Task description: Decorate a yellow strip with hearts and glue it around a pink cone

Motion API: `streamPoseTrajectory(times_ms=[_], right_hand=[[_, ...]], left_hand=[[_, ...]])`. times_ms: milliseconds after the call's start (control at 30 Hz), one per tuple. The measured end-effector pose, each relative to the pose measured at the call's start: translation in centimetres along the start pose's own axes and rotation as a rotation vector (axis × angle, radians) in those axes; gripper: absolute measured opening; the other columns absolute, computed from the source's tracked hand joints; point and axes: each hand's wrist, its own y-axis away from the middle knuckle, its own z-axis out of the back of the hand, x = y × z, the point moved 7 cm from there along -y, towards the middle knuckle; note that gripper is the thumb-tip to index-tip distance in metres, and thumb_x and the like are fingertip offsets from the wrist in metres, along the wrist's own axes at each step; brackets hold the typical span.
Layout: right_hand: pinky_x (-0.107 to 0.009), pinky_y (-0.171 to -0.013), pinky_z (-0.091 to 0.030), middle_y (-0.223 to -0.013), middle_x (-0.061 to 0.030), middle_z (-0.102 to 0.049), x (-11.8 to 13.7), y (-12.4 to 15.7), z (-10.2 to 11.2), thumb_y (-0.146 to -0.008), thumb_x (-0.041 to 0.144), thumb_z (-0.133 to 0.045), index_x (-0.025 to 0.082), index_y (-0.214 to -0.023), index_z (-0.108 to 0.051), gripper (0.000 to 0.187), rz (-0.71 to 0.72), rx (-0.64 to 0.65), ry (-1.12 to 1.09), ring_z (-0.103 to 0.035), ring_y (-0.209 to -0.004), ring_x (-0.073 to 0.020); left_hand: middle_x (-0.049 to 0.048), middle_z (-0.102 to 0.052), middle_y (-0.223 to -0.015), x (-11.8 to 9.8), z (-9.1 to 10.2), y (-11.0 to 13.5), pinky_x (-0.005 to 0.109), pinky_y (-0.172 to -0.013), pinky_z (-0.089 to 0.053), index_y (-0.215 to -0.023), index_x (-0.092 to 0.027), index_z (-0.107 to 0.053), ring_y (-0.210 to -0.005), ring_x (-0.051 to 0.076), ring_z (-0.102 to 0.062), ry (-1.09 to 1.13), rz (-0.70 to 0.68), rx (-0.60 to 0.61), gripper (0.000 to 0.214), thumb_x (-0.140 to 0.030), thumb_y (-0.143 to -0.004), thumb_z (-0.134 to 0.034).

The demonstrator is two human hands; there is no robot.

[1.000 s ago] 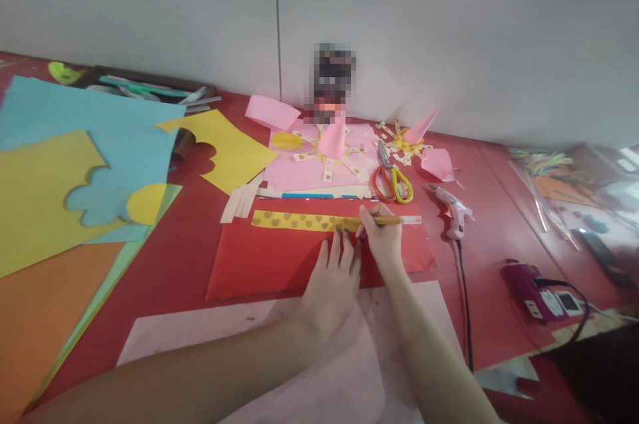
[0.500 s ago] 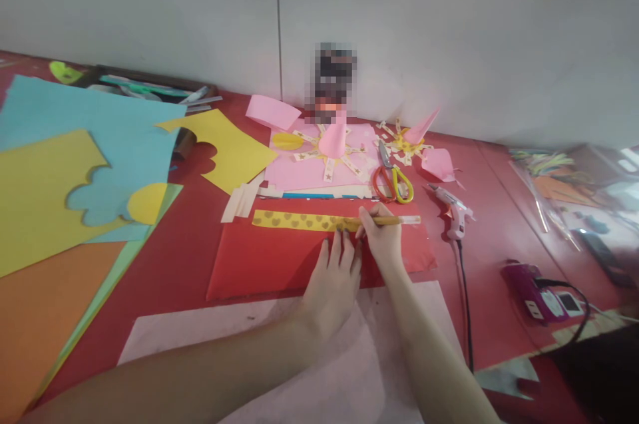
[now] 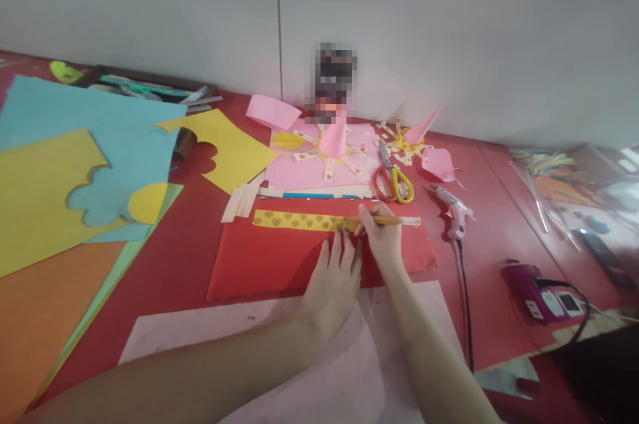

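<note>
A red paper sheet [image 3: 264,264] lies in front of me on the red table. Along its far edge runs a yellow strip with heart patterns [image 3: 299,220]. My left hand [image 3: 333,281] lies flat on the red sheet, fingers stretched toward the strip. My right hand [image 3: 382,237] is closed around a yellow pencil [image 3: 399,220], whose tip touches the strip's right end.
Scissors with orange and yellow handles [image 3: 394,181], a pink glue gun [image 3: 454,211] with its black cord, pink paper cones and a pink sheet [image 3: 319,164] lie beyond. Blue, yellow and orange sheets [image 3: 60,171] cover the left. A purple device [image 3: 534,284] sits at right.
</note>
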Motion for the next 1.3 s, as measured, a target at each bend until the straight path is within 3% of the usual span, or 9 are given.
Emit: streamPoseTrajectory(times_ms=[300,500,733,933,1133,1300], right_hand=[[-0.021,-0.041,-0.034,-0.035,0.0097,-0.044,-0.56,-0.04,0.34,-0.077,0.033,-0.053,0.022,-0.059,-0.035,0.028,-0.005,-0.023,-0.009,-0.042,-0.033,-0.0093],[-0.022,-0.047,-0.038,-0.040,0.0069,-0.050,-0.13,-0.06,0.17,-0.078,0.037,-0.052,0.022,-0.058,-0.038,0.029,-0.005,-0.012,-0.005,-0.047,-0.039,-0.0099],[-0.021,-0.040,-0.034,-0.036,0.0097,-0.044,-0.52,-0.03,0.23,-0.077,0.033,-0.053,0.022,-0.059,-0.036,0.027,-0.017,-0.004,-0.019,-0.041,-0.033,-0.0090],[-0.022,-0.046,-0.038,-0.040,0.0077,-0.050,-0.28,-0.07,0.09,-0.077,0.036,-0.053,0.022,-0.059,-0.038,0.027,-0.017,-0.001,-0.029,-0.047,-0.038,-0.0099],[-0.021,-0.042,-0.034,-0.035,0.0101,-0.043,-0.46,-0.07,0.25,-0.076,0.032,-0.053,0.022,-0.057,-0.036,0.027,-0.006,-0.018,0.002,-0.041,-0.032,-0.0084],[-0.021,-0.044,-0.035,-0.036,0.0092,-0.046,-0.26,-0.06,0.52,-0.078,0.033,-0.051,0.022,-0.059,-0.036,0.027,0.011,-0.052,0.021,-0.043,-0.034,-0.0089]], left_hand=[[0.0203,-0.045,-0.127,-0.12,-0.18,0.03,0.047,-0.098,-0.033,-0.125,-0.006,-0.043,-0.123,0.033,-0.035,-0.017,-0.012,-0.006,0.047,-0.018,-0.081,-0.034],[0.0202,-0.045,-0.127,-0.07,-0.03,0.02,0.047,-0.098,-0.034,-0.125,-0.006,-0.044,-0.122,0.034,-0.036,-0.022,-0.014,-0.008,0.047,-0.017,-0.081,-0.033],[0.0201,-0.046,-0.126,-0.10,-0.12,0.02,0.048,-0.098,-0.033,-0.125,-0.006,-0.043,-0.122,0.034,-0.036,-0.010,-0.016,-0.004,0.047,-0.018,-0.081,-0.033],[0.0197,-0.045,-0.128,-0.08,-0.28,-0.04,0.048,-0.099,-0.033,-0.125,-0.007,-0.043,-0.123,0.034,-0.035,-0.015,-0.015,0.012,0.047,-0.019,-0.082,-0.033],[0.0196,-0.045,-0.128,-0.08,-0.21,-0.04,0.048,-0.098,-0.033,-0.126,-0.007,-0.042,-0.123,0.034,-0.035,-0.024,-0.018,0.022,0.047,-0.018,-0.081,-0.033],[0.0198,-0.045,-0.127,-0.11,-0.17,-0.07,0.048,-0.098,-0.033,-0.126,-0.007,-0.043,-0.123,0.034,-0.035,-0.001,-0.018,0.015,0.047,-0.017,-0.081,-0.034]])
